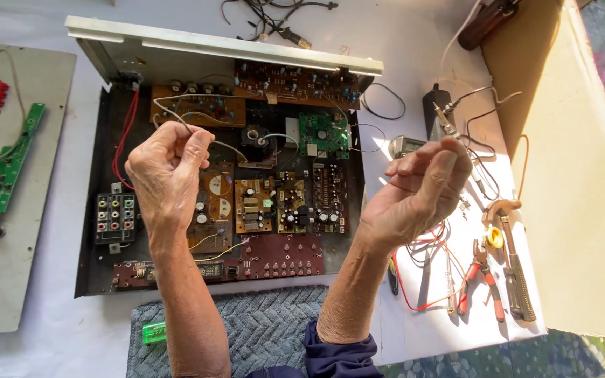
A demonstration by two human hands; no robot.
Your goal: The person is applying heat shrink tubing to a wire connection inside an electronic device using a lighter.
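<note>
My left hand (166, 168) is raised over an opened metal chassis (92, 210) and pinches a thin white wire (229, 147) that runs down toward the boards inside. My right hand (421, 189) hovers at the chassis's right edge, fingers curled together; I cannot see anything clearly held in it. Inside the chassis lie several circuit boards: brown ones at the back (295, 84), a green one (323, 134), a dark red button board (281, 255) at the front, and a block of coloured sockets (115, 217) on the left.
Right of the chassis lie red-handled pliers (481, 280), a hammer (516, 266), a screwdriver, red and black leads and a small meter (404, 145). A grey panel with a green board (8, 164) lies left. A green lighter (154, 331) sits on a grey mat (267, 329).
</note>
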